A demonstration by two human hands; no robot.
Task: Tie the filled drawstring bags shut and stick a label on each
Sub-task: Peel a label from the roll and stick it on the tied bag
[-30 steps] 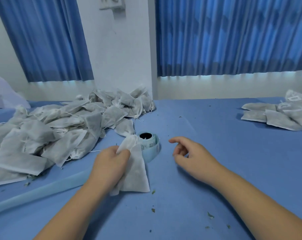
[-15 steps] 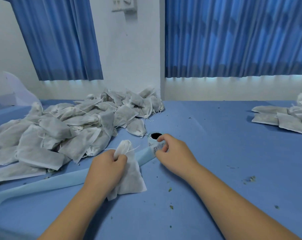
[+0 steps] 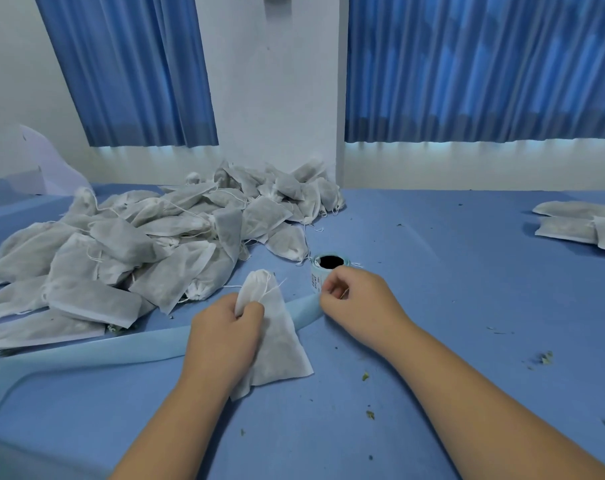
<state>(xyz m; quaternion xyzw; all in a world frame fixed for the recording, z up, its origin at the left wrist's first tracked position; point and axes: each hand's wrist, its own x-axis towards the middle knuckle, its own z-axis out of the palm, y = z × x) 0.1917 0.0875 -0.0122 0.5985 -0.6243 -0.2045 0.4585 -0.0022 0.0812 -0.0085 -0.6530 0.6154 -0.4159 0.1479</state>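
A heap of grey-white fabric drawstring bags (image 3: 138,244) lies on the blue cloth table (image 3: 450,271) left of the small pale-blue label roll (image 3: 315,279), just left of which the left hand (image 3: 221,334) grips one white bag (image 3: 280,341) by its neck, while the right hand (image 3: 356,299) pinches the roll's near edge.

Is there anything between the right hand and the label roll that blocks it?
Nothing visible does. The right hand is at the label roll, fingers pinching its near side. The left hand holds the bag just beside.
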